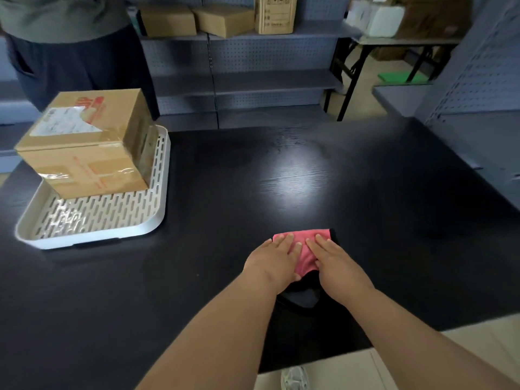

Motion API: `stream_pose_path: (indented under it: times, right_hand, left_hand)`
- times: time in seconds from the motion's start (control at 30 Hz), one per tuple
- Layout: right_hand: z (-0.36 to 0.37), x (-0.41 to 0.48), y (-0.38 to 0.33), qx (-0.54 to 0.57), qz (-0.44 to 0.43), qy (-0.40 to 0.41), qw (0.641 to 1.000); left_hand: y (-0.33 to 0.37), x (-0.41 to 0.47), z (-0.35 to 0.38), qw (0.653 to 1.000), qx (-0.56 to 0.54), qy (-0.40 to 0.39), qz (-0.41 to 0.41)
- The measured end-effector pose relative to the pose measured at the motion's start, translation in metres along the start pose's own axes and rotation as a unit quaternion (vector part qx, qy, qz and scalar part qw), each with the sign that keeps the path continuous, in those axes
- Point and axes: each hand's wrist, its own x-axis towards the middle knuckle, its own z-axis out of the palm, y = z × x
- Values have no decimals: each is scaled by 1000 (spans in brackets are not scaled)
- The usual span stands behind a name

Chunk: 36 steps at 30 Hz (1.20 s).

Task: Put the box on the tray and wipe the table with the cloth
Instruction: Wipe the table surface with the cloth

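- A black wood-grain tabletop [281,170] fills most of the view, with a bright patch of reflected light near its centre.
- At 12 o'clock, beyond the far edge, stands grey pegboard shelving [253,60], and plain cardboard cartons [225,19] sit on its upper shelf.
- At 11 o'clock a person [64,46] in a green top and dark trousers stands behind the tabletop.
- At 1 o'clock is a folding table [394,42] with black legs, carrying blurred packages.
- At 6 o'clock, below the near edge, are the pale floor [337,370] and a light-coloured shoe [294,378].
- At 9 o'clock a white slotted plastic tray [92,237] lies flat on the tabletop.
- A brown cardboard box [84,142], taped and bearing a white label, stands in the tray's far half, and the near half shows bare slots.
- A pink cloth [305,249] with a black edge lies on the tabletop just below centre, toward 6 o'clock and well apart from the tray.
- The left hand [274,258] lies palm down on the cloth's left part, its fingers [284,243] straight, close together and pressing flat.
- The right hand [334,258] lies palm down on the right part, its fingers [318,242] also extended and flat, grasping nothing.
- The two hands lie side by side, with a strip of pink showing between them.
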Motion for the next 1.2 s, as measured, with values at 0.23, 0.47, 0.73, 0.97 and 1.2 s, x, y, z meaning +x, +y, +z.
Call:
stream_pose_path:
  times: [0.23,0.47,0.73,0.97,1.2]
  right_hand:
    - [-29,72,15,-1,-16,8,1000]
    - [-66,162,27,-4,-33,9,999]
    - [-108,251,42,-6,-37,-2,999]
    - [-132,309,48,4,-48,-7,999]
    - [-145,341,47,5,-55,-2,998]
  left_hand:
    - [-25,62,-34,1000,-3,-4,-12]
    - [-56,134,-77,999,-19,-3,-48]
    - [-91,215,-119,997,-23,-9,-72]
    - [-116,264,-146,995,-26,-17,-100]
    - [-130,288,-161,992,-34,-20,-118]
